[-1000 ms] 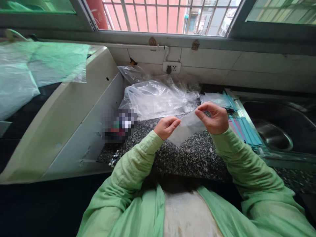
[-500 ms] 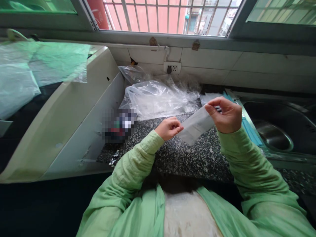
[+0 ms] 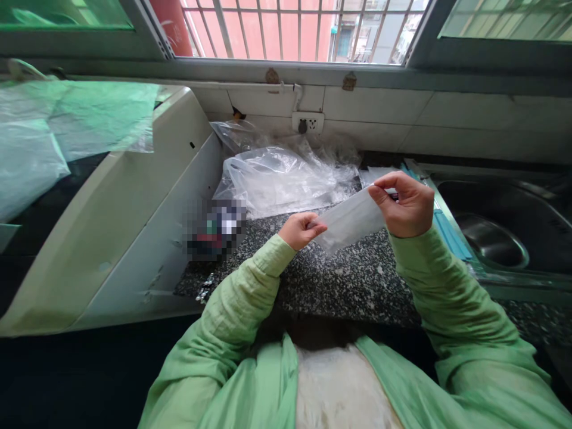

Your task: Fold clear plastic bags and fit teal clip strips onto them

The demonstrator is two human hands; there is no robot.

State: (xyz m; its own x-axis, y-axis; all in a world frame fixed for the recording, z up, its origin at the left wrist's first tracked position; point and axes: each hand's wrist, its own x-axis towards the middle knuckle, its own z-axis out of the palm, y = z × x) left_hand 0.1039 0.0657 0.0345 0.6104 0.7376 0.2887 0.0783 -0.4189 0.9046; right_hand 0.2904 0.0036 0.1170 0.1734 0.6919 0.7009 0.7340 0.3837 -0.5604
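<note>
Holding small clear plastic bag (image 3: 351, 220) stretched between both hands, just above speckled worktop (image 3: 348, 286), approx. centre of view. Pinching bag's lower left end w/ left hand (image 3: 301, 230), fingers closed tight on the film. Gripping upper right end w/ right hand (image 3: 402, 202), thumb and fingers clamped on the edge, hand raised a bit higher than the left, so bag slanting up to the right. Bag looking flat and see-through; contents, if any, too unclear to tell. Wearing light green sleeves (image 3: 243, 298) on both arms.

Lying behind the hands, toward the wall: heap of crumpled clear plastic bags (image 3: 279, 179) on the worktop, touching the back wall near a white wall socket (image 3: 308, 123). Showing just beyond right hand: stack of teal and pink strips (image 3: 449, 235) along the edge of a steel sink (image 3: 496, 238), partly hidden by the hand. Standing at left: large cream-white appliance (image 3: 116, 202), tilted, w/ green-tinted plastic sheet (image 3: 67, 125) draped over its top. Sitting beside its base: blurred-out dark item, not readable. Barred window (image 3: 295, 30) running along the top.
</note>
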